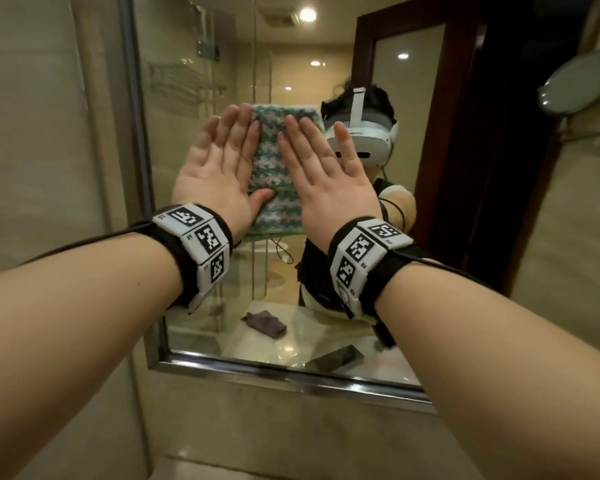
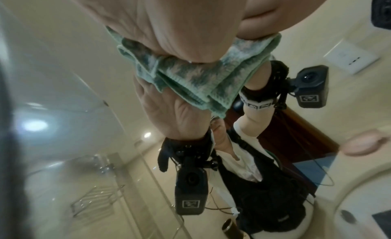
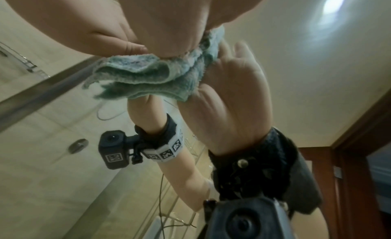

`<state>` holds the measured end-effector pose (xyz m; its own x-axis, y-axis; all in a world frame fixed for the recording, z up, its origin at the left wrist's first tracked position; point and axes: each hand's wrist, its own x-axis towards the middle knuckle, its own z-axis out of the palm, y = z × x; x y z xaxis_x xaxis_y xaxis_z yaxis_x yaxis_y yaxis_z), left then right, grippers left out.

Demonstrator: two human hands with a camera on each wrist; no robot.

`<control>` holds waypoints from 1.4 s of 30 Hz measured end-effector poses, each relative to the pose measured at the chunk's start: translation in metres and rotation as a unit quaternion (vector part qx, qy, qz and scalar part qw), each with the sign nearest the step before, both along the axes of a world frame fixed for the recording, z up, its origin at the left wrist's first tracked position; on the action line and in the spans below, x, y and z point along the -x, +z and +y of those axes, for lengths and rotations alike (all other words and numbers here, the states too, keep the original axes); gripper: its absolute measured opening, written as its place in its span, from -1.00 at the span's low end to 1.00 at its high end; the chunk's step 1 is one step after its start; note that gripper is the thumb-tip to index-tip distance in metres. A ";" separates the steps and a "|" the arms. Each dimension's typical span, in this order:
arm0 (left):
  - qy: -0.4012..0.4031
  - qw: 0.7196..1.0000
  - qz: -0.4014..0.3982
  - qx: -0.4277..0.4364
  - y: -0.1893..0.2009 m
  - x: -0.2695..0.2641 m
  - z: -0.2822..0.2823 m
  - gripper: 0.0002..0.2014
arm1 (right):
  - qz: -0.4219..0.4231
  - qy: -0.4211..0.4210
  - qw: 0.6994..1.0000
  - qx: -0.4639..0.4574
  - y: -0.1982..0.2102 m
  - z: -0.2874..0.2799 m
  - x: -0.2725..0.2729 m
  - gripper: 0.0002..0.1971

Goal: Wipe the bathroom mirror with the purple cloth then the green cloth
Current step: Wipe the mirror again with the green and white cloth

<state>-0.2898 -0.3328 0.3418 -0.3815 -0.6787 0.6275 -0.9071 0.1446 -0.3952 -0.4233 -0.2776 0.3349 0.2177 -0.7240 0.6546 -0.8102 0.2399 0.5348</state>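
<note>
A green-and-white patterned cloth lies flat against the bathroom mirror. My left hand presses its left side with straight fingers, the thumb lying on the cloth's lower part. My right hand presses its right side, fingers straight and spread. The left wrist view shows my left hand's palm on the folded green cloth. In the right wrist view my right hand's palm sits on the green cloth. The purple cloth shows only as a reflection, crumpled on the counter.
The mirror's metal frame runs below my forearms and up the left side. A round mirror on an arm sticks out from the right wall. A dark flat object is reflected on the counter. Tiled wall lies to the left.
</note>
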 end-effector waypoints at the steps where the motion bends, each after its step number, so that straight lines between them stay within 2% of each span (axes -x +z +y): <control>1: -0.009 1.000 -0.001 -0.002 0.001 0.010 0.006 -0.24 | 0.000 -0.011 1.000 -0.002 0.001 0.008 0.010 -0.32; 8: -0.076 0.997 0.017 -0.007 0.005 0.084 0.050 -0.25 | 0.015 -0.091 0.996 0.019 0.005 0.061 0.077 -0.31; 17: -0.185 0.982 0.016 0.013 0.004 0.178 0.103 -0.22 | -0.071 -0.159 0.985 0.015 -0.001 0.128 0.159 -0.28; 21: -0.215 0.976 0.022 0.015 -0.003 0.201 0.116 -0.21 | -0.098 -0.155 0.983 -0.006 -0.005 0.147 0.183 -0.39; 24: -0.226 0.974 0.020 0.023 -0.005 0.202 0.115 -0.21 | -0.105 -0.132 0.986 -0.009 -0.006 0.154 0.191 -0.32; 29: -0.235 0.971 0.003 0.042 -0.004 0.197 0.109 -0.21 | -0.107 -0.128 0.986 -0.006 -0.006 0.153 0.195 -0.41; 34: -0.254 0.963 -0.033 0.081 -0.003 0.186 0.101 -0.21 | -0.090 -0.157 0.983 -0.015 -0.010 0.145 0.197 -0.27; 42: -0.234 0.970 -0.019 0.069 -0.014 0.140 0.073 -0.24 | -0.044 -0.106 0.993 0.004 -0.015 0.109 0.164 -0.26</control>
<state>-0.4301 -0.2597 0.3281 -0.6522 -0.3360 0.6795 -0.7394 0.4796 -0.4725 -0.5870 -0.1689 0.3201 0.0029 -0.7418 0.6706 -0.7845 0.4142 0.4616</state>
